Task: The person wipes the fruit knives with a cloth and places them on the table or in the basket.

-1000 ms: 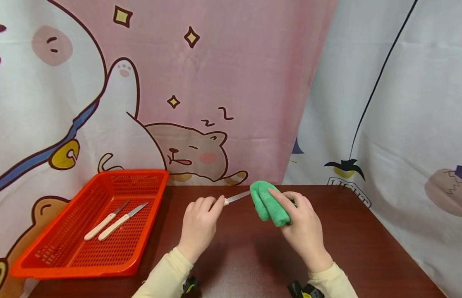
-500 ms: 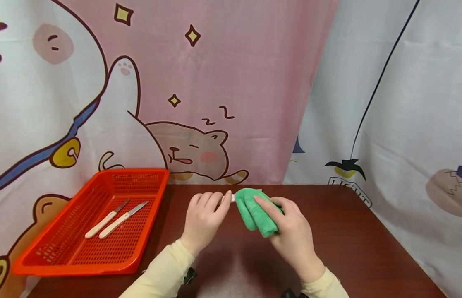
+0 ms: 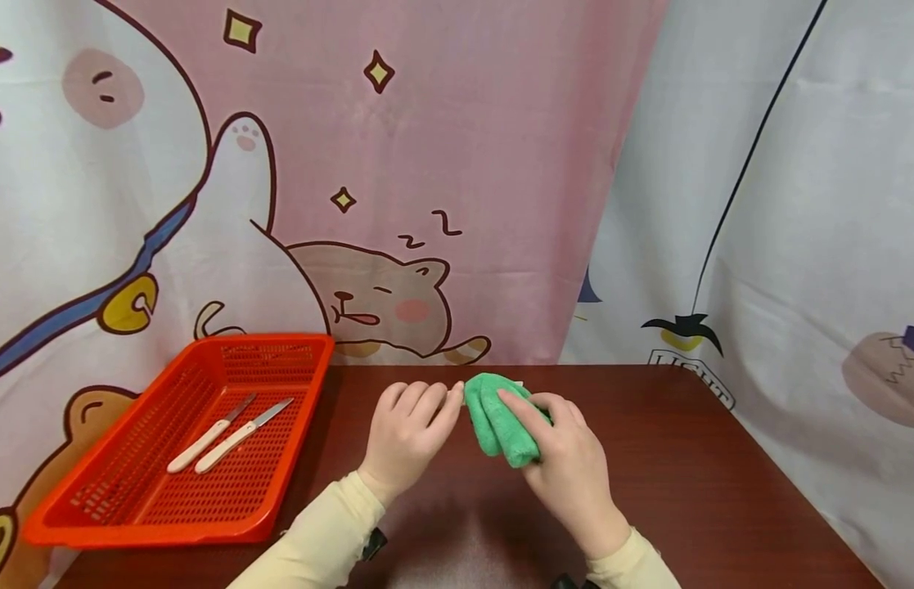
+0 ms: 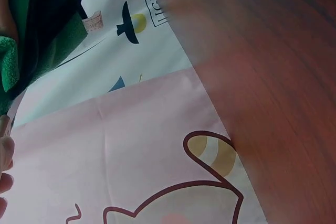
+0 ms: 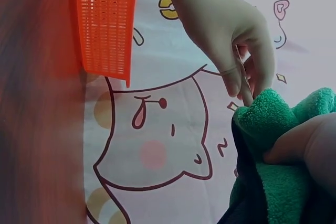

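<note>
My left hand (image 3: 407, 438) holds a knife by its pale handle (image 5: 242, 80), seen between thumb and curled fingers in the right wrist view. The folded green cloth (image 3: 498, 419) covers the blade right up to the handle. My right hand (image 3: 567, 458) grips this cloth, its index finger laid along the top. Both hands are raised over the dark table. In the left wrist view the cloth shows a dark inner side and a small white tag (image 4: 93, 21).
At the left stands an orange plastic basket (image 3: 268, 507) with two pale-handled knives (image 3: 224, 448) lying in it. The dark wooden table (image 3: 692, 491) reaches back to a printed curtain (image 3: 501, 164).
The cloth in my right hand has moved left along the blade to the handle, hiding the blade that showed a second ago. My left hand has shifted slightly right.
</note>
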The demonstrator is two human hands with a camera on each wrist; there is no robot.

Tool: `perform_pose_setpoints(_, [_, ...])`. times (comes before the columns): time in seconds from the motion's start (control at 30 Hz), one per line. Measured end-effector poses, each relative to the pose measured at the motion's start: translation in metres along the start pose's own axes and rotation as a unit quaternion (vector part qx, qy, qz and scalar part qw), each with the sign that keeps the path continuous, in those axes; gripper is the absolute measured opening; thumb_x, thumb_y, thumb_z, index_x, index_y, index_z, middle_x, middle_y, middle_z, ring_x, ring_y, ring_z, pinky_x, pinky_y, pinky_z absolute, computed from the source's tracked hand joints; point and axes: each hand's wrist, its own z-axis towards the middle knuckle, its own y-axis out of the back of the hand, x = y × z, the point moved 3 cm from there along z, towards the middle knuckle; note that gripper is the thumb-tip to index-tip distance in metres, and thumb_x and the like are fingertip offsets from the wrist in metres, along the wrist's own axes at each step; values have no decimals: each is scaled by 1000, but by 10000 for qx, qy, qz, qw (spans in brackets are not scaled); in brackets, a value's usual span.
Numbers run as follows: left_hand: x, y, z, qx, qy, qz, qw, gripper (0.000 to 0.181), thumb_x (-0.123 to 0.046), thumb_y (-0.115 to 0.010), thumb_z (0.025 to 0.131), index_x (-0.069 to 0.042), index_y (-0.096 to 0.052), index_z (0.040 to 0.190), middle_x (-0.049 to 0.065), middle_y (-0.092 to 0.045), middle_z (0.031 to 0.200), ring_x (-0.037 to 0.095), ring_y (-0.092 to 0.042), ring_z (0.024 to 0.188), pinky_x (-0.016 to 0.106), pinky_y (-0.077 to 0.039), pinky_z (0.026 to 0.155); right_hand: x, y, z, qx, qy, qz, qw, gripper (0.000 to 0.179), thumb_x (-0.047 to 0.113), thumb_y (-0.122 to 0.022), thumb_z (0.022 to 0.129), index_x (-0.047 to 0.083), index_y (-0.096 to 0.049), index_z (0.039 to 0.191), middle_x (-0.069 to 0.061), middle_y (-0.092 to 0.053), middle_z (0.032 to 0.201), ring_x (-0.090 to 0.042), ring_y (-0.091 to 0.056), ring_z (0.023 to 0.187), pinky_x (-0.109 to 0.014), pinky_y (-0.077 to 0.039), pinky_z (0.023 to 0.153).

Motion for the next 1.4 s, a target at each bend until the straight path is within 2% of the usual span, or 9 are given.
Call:
perform_pose_setpoints(0.17, [3,4,5,-159,71,35,9998,17,-2,-59,96,-5,-75,97,7,-64,81,22,-57,67,33,-44,59,-8,3,0,59,-214,-152,9996,83,-12,-83,54,21,-66,129,-13,-60,103,-35,-59,93,-42,-53,56])
perform_pose_setpoints(0.5, [8,5,3,-105,171,9,9998,18,-2,-58,97,-5,-75,100,8,-65,84,24,-58,68,36,-46,60,-25,17,3,-86,-382,-307,9988,90,-19,-77,52,23,-65,131,-12,-60,104,-34,-58,93,-45,-51,57])
perform_pose_setpoints(0.67, [9,6,2,-85,217,-44,9997,18,-3,-58,97,-5,-75,101,9,-66,84,24,-58,68,36,-46,60,-27,17,3,-71,-399,-344,9986,88,-18,-77,54,22,-65,131,-13,-60,104,-35,-58,94,-45,-51,57])
perform_pose_setpoints(1.0, [10,6,-2,-119,258,-104,9995,17,-4,-59,97,-5,-75,100,9,-67,85,25,-60,69,37,-47,61,-42,26,4,-99,-726,-561,9957,81,-13,-80,59,22,-65,130,-14,-59,103,-36,-58,92,-49,-51,60])
perform_pose_setpoints(1.23, [11,6,-4,-115,322,-161,9993,17,-4,-59,97,-5,-75,101,9,-67,86,25,-60,69,37,-47,60,-45,33,5,-245,-734,-545,9955,79,-12,-80,60,21,-65,131,-15,-59,102,-37,-58,92,-50,-50,65])
perform_pose_setpoints(1.4, [11,4,-7,0,408,-164,9990,18,-6,-58,98,-5,-75,104,10,-67,87,26,-60,70,38,-48,61,-44,35,6,-318,-703,-500,9958,80,-12,-79,61,22,-65,131,-14,-60,103,-36,-58,92,-50,-49,66])
